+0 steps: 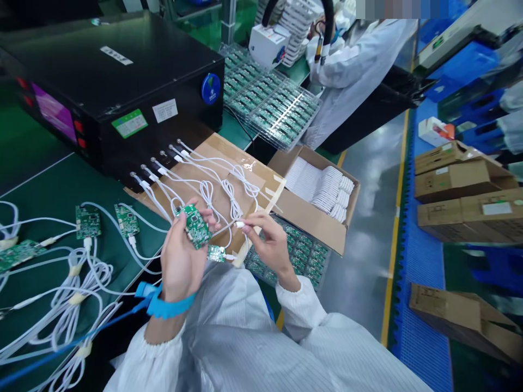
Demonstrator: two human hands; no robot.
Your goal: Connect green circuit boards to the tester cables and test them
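My left hand [180,256] is closed round a small green circuit board [195,224], held up over the bench edge. A blue strap [167,305] circles that wrist. My right hand [265,242] pinches the white plug [239,224] of a white cable, a short gap to the right of the board. A second small green board [216,253] with a cable lies just below, between my hands. Several white cables [204,185] run from the big black tester box [110,81] across a flat cardboard sheet [245,174].
Two more green boards [87,220] on cables lie on the green mat, with a tangle of white cables [73,294] at the left. Trays of boards [302,253] sit under my right hand and further back [265,98]. An open carton of white cables [327,190] stands right. A person in white [359,60] works beyond.
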